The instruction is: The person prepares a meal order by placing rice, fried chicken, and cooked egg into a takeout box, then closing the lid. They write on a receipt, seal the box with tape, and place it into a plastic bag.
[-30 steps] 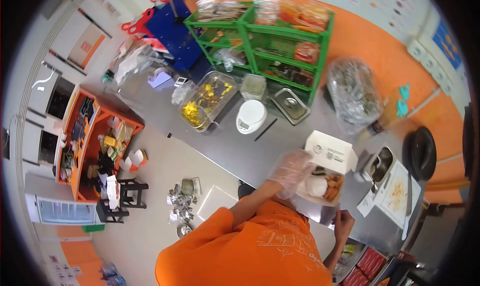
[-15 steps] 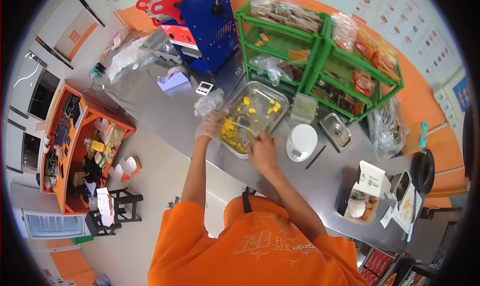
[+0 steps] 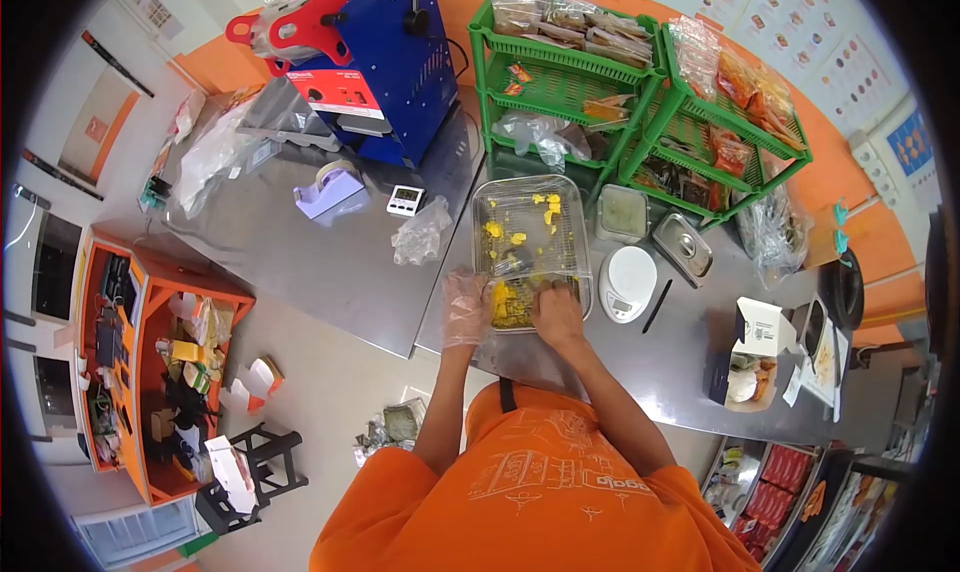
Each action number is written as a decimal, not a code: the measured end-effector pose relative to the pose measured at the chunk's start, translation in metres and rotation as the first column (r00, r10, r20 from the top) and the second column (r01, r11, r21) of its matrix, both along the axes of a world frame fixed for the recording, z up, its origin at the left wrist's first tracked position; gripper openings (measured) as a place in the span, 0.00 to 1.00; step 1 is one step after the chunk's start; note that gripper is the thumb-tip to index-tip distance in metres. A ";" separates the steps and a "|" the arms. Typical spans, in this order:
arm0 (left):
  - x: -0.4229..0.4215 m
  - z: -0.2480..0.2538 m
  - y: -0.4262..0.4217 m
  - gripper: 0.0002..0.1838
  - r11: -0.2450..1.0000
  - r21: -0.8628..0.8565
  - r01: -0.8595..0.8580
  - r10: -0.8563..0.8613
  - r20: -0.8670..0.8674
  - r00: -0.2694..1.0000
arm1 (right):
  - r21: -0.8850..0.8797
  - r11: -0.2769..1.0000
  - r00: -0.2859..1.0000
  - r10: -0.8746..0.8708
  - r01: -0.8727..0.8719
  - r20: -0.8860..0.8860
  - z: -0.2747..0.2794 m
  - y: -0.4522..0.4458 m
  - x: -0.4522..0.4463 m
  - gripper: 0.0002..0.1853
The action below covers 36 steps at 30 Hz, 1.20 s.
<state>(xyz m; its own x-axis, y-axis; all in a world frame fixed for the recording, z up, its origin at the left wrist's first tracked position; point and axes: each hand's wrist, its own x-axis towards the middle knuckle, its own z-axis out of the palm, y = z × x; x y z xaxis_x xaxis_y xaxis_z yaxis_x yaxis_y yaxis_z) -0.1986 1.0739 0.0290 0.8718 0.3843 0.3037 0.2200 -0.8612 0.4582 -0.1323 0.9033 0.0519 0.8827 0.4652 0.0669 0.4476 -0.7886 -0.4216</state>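
A rectangular metal tray [image 3: 585, 237] holds yellow pieces [image 3: 508, 300] that look like chopped food, thickest at its near left. A sheet or bag of clear plastic [image 3: 545, 270] stretches across the tray's middle. My left hand [image 3: 466, 312], in a loose clear plastic glove, is at the near left edge of the tray; the crumpled glove obscures how its fingers are bent. Over the near right part of the tray, my right hand [image 3: 557, 315] has its fingers curled closed near the plastic's edge. What it grips is hidden.
Right of the tray are a white kitchen scale [image 3: 628, 284], a black pen-like stick [image 3: 657, 306], a lidded metal container [image 3: 684, 249] and a clear tub [image 3: 622, 215]. Green racks [image 3: 565, 92] stand behind. A timer [image 3: 405, 201], tape dispenser [image 3: 328, 191] and blue machine [image 3: 395, 67] are left.
Both hands have shifted relative to the tray, the left to its near left edge and the right nearer its front. The view has turned, so the tray now appears straighter.
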 end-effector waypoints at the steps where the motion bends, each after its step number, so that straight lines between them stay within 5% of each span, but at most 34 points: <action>1: 0.004 0.001 0.002 0.10 0.999 0.024 0.023 -0.026 0.133 0.991 | 0.036 0.998 0.999 -0.053 0.053 -0.002 0.004 0.002 0.000 0.17; 8: 0.010 -0.048 0.007 0.08 0.958 -0.230 0.173 -0.079 0.369 0.926 | -0.184 0.983 0.999 0.014 -0.007 0.041 -0.012 0.014 0.036 0.17; 10: 0.009 -0.052 0.001 0.11 0.612 -0.770 0.182 0.118 0.316 0.941 | -0.248 0.966 0.997 0.061 -0.071 -0.046 -0.003 0.030 0.044 0.19; 12: 0.010 -0.059 0.001 0.14 0.473 -0.864 0.170 0.167 0.278 0.946 | -0.231 0.961 0.988 0.155 -0.152 -0.007 -0.024 0.042 0.056 0.25; 17: 0.012 -0.059 0.003 0.15 0.950 -0.303 0.072 0.041 0.349 0.936 | -0.290 0.889 0.928 0.374 -0.354 0.015 -0.018 0.052 0.061 0.31; 19: 0.011 -0.046 -0.001 0.12 0.955 -0.296 0.028 0.080 0.348 0.934 | -0.251 0.880 0.892 0.440 -0.404 0.106 -0.020 0.038 0.061 0.31; 25: 0.009 -0.018 -0.005 0.07 0.906 -0.422 -0.006 0.146 0.301 0.942 | -0.229 0.813 0.843 0.497 -0.535 -0.207 0.047 -0.026 0.031 0.32; 28: 0.010 -0.023 -0.005 0.06 0.832 -0.554 0.022 0.188 0.320 0.929 | -0.282 0.827 0.873 0.469 -0.487 -0.132 0.060 -0.032 0.029 0.28; 32: 0.010 -0.029 -0.016 0.05 0.669 -0.740 0.076 0.305 0.366 0.879 | -0.372 0.869 0.866 0.433 -0.327 0.251 0.031 -0.022 0.037 0.23; 36: 0.004 -0.036 -0.017 0.06 0.734 -0.676 0.063 0.254 0.359 0.898 | -0.439 0.870 0.875 0.378 -0.225 0.303 0.009 0.001 0.045 0.22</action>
